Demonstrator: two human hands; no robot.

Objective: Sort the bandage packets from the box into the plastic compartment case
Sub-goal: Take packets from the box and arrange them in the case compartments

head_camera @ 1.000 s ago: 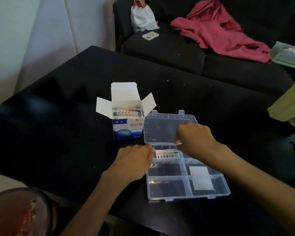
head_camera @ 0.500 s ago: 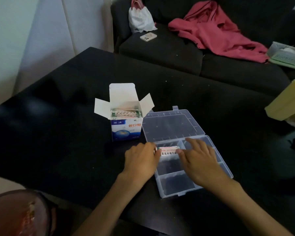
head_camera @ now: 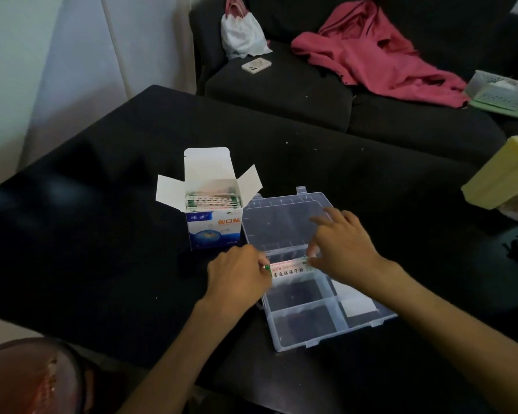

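Right hand lifted, fingers now over case lid.

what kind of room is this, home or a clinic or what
Most likely a living room at home. Behind the black table stands a dark sofa with a pink garment thrown over it, a phone on the cushion and a white bag in the corner: casual household clutter, not a clinic.

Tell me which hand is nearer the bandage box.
Left. The left hand sits just in front of the box, at the near left corner of the case. The right hand is farther off, over the case's open lid.
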